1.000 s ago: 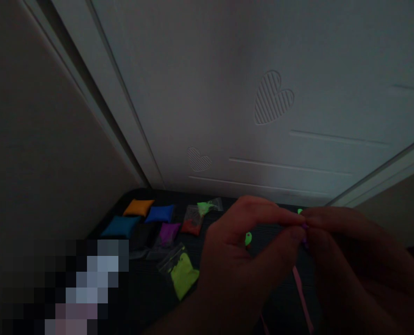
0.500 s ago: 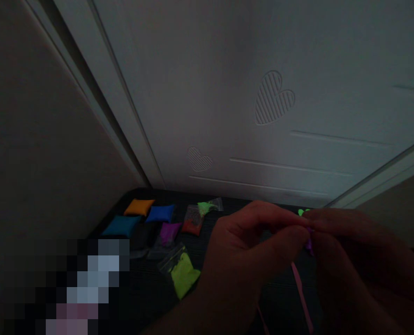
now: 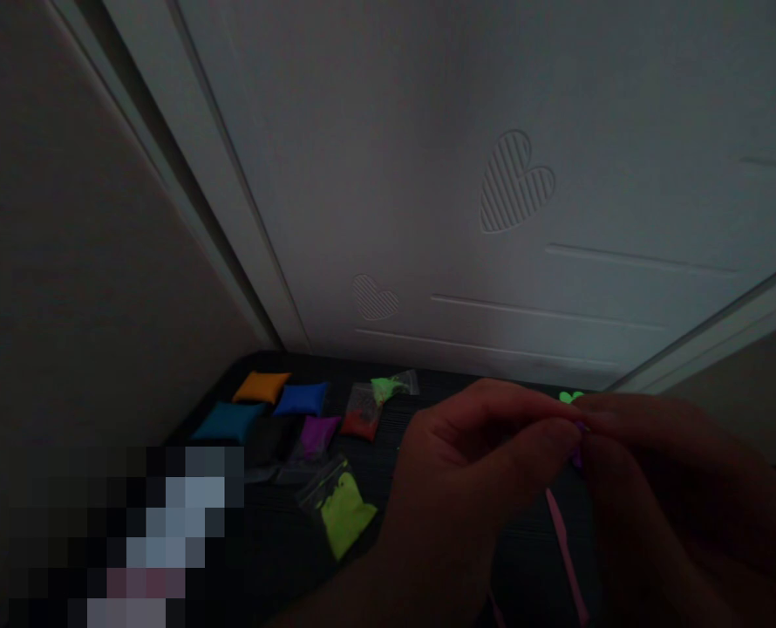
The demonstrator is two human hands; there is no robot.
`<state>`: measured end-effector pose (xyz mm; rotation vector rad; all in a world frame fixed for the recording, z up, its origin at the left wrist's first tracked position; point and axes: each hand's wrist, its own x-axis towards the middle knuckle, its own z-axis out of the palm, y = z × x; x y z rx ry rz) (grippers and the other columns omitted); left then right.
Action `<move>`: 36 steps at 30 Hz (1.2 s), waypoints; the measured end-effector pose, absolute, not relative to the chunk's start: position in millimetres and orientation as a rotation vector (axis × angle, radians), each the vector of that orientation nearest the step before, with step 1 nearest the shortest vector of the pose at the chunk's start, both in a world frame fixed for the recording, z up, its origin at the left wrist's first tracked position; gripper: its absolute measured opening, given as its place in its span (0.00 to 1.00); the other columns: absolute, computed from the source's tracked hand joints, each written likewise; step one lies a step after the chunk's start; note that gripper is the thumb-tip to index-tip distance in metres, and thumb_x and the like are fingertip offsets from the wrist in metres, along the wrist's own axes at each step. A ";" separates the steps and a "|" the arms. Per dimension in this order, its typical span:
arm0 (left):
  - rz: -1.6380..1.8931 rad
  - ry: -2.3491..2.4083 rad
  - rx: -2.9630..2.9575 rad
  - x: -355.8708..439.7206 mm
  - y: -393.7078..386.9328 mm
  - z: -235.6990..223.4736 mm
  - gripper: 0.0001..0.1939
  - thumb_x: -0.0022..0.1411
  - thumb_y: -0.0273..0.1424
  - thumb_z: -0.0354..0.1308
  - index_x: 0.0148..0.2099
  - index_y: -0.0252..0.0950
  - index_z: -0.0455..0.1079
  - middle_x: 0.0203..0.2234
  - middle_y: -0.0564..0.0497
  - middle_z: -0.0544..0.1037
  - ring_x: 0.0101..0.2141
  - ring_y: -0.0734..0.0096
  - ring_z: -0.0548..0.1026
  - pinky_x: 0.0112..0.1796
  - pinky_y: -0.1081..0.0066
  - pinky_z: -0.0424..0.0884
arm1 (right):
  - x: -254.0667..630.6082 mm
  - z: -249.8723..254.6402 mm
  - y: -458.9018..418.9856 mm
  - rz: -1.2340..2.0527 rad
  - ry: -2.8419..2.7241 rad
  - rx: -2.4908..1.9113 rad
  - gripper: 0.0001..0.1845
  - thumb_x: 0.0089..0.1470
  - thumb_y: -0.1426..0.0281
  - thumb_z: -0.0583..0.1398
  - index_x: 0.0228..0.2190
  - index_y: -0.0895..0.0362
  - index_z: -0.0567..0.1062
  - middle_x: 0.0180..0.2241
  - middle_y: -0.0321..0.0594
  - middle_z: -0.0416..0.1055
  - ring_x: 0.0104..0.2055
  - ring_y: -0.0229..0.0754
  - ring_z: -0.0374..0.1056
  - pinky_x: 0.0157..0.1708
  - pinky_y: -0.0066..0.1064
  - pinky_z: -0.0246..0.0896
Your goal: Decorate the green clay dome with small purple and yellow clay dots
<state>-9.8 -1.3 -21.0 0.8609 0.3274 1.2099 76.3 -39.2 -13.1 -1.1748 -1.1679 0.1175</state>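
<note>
My left hand (image 3: 466, 475) and my right hand (image 3: 679, 488) meet fingertip to fingertip at the right of the view. Between their pinched thumbs and fingers is a small piece of purple modelling clay (image 3: 577, 453), mostly hidden by the fingers. Below it, a pink plastic modelling tool (image 3: 566, 554) lies on the dark tabletop (image 3: 532, 567). The end of a second thin pink tool (image 3: 496, 610) shows beside my left wrist. Just behind the fingertips sits a bright green shape (image 3: 569, 398), partly covered by my right hand.
On the left stand packets of clay: orange (image 3: 262, 386), blue (image 3: 302, 399), teal (image 3: 229, 421), purple (image 3: 318, 434), red (image 3: 360, 423), light green (image 3: 388, 388) and yellow-green (image 3: 347, 516). A white panel with heart grooves (image 3: 517, 183) rises behind the table. The lower left is pixelated.
Both hands stay almost in place, with only slight finger movement around the purple clay. The tools and packets lie as before.
</note>
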 end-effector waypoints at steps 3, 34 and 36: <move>1.256 0.333 0.882 -9.2 -2.8 -21.4 0.07 0.53 0.24 0.60 0.32 0.42 0.75 0.27 0.59 0.76 0.30 0.86 0.72 0.34 0.87 0.69 | 77.3 -14.1 -40.6 0.109 -1.201 -1.171 0.06 0.47 0.73 0.61 0.31 0.51 0.74 0.31 0.31 0.71 0.31 0.34 0.66 0.29 0.27 0.58; 1.244 0.455 0.916 -10.2 -4.2 -17.7 0.05 0.51 0.25 0.61 0.30 0.40 0.75 0.26 0.57 0.72 0.30 0.81 0.68 0.33 0.81 0.66 | 87.5 -12.9 -41.9 0.151 -1.261 -1.188 0.09 0.47 0.71 0.60 0.32 0.47 0.75 0.33 0.30 0.72 0.31 0.36 0.66 0.26 0.27 0.63; 1.260 0.458 0.920 -9.7 -4.7 -17.1 0.06 0.51 0.24 0.61 0.29 0.41 0.75 0.25 0.57 0.72 0.30 0.80 0.68 0.33 0.80 0.65 | 86.4 -12.8 -41.5 0.164 -1.247 -1.183 0.09 0.47 0.72 0.60 0.31 0.47 0.75 0.32 0.30 0.72 0.31 0.36 0.66 0.26 0.28 0.63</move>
